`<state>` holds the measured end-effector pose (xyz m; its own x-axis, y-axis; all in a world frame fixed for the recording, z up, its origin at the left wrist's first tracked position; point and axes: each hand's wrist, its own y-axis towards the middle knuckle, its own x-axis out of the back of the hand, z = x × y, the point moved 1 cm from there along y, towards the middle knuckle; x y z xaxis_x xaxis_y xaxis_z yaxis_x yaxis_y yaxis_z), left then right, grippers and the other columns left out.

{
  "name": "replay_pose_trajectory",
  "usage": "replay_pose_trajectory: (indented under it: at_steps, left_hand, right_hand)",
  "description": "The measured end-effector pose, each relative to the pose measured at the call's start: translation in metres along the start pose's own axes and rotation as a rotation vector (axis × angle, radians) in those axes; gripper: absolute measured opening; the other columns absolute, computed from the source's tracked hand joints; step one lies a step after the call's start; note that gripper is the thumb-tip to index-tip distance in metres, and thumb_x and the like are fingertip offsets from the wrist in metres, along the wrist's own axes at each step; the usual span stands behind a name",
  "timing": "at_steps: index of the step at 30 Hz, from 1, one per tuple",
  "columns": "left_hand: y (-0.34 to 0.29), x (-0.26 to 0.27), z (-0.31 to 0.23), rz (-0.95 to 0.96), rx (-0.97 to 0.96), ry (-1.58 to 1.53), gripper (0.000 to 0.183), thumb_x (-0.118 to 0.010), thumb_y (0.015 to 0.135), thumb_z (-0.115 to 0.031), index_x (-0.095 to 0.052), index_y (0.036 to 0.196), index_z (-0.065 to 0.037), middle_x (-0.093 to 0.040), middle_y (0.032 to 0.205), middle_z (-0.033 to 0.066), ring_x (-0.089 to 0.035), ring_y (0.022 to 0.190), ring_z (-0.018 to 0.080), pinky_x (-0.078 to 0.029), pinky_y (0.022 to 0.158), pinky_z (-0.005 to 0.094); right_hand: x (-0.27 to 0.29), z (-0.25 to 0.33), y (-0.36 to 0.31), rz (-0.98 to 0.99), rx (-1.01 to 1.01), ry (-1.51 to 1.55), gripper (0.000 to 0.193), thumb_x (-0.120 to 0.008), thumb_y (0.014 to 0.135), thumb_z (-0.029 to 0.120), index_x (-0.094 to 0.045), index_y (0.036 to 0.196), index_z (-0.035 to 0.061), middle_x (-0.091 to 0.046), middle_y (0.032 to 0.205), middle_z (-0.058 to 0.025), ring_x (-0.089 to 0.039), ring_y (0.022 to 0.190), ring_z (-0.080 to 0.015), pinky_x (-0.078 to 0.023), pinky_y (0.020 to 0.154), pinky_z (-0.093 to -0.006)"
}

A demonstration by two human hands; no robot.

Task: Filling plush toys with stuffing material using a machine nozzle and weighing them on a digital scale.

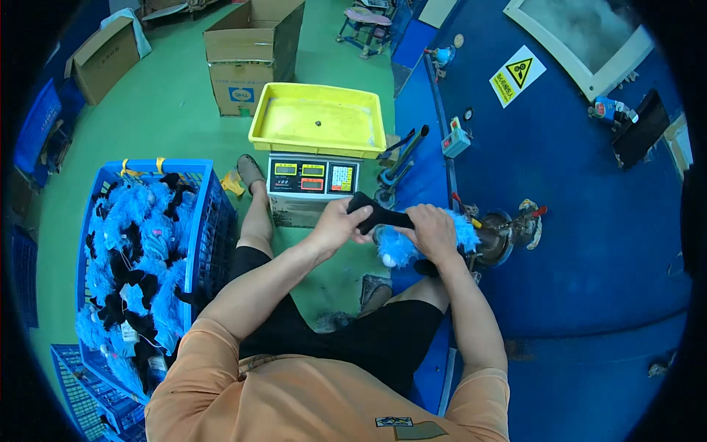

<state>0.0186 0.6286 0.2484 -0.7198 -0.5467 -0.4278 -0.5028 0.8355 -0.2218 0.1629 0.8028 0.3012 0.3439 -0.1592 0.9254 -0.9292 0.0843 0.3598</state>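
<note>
In front of me is a plush toy with bright blue fur (398, 249) and black limbs. My left hand (340, 225) is closed round the wide end of one black limb (383, 214), which is stretched sideways. My right hand (433, 231) grips the same limb where it meets the body. Part of the blue fur sits under and beyond the right hand, up against a metal nozzle (495, 239) on the blue machine. Whether the nozzle enters the toy is hidden by the fur and hand.
On my left stands a blue plastic crate (199, 243) heaped with similar blue and black plush pieces. A yellow tray (317, 144) rests on a digital scale (313, 184) ahead. Behind it is an open cardboard box (239, 81). The blue machine (582, 221) fills the right side.
</note>
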Motion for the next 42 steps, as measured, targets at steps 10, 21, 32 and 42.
replay_pose_trajectory:
  at_steps: [10, 21, 32, 42]
  left_hand:
    - [-0.034, 0.043, -0.006, -0.121, -0.038, -0.209, 0.022, -0.062, 0.098, -0.014, -0.057, 0.107, 0.005, -0.067, 0.08, 0.012, -0.063, 0.057, 0.0138, -0.053, 0.05, 0.0191]
    - [-0.035, 0.035, 0.061, -0.161, -0.318, -0.063, 0.055, -0.064, 0.094, -0.02, -0.046, 0.145, -0.008, -0.059, 0.122, 0.0146, -0.059, 0.103, 0.0236, -0.049, 0.091, 0.0342]
    - [0.0, -0.014, 0.005, -0.076, -0.268, 0.433, 0.04, -0.061, 0.096, -0.021, -0.05, 0.131, -0.005, -0.059, 0.111, 0.0119, -0.057, 0.092, 0.0191, -0.049, 0.081, 0.0333]
    - [-0.018, -0.026, 0.016, -0.192, -0.384, 0.27, 0.034, -0.058, 0.099, -0.023, -0.05, 0.124, -0.001, -0.059, 0.105, 0.0115, -0.056, 0.088, 0.0186, -0.048, 0.079, 0.0342]
  right_hand:
    - [-0.003, 0.035, 0.031, 0.077, 0.05, 0.081, 0.034, -0.073, 0.083, 0.04, -0.055, 0.083, 0.011, -0.06, 0.076, -0.0063, -0.063, 0.071, -0.0273, -0.049, 0.066, -0.0403]
    - [-0.014, 0.051, 0.063, 0.135, -0.576, 0.455, 0.048, -0.055, 0.096, 0.05, -0.056, 0.088, 0.0029, -0.066, 0.073, -0.019, -0.062, 0.07, -0.0407, -0.047, 0.064, -0.0486]
    - [-0.007, 0.006, 0.005, -0.416, -0.48, 0.284, 0.043, -0.061, 0.095, 0.044, -0.059, 0.112, 0.0044, -0.065, 0.101, -0.012, -0.062, 0.091, -0.0347, -0.048, 0.077, -0.0431]
    - [-0.008, 0.017, 0.008, -0.113, -0.092, -0.005, 0.039, -0.067, 0.08, 0.024, -0.06, 0.115, 0.0084, -0.064, 0.105, -0.0077, -0.06, 0.1, -0.0279, -0.047, 0.086, -0.0397]
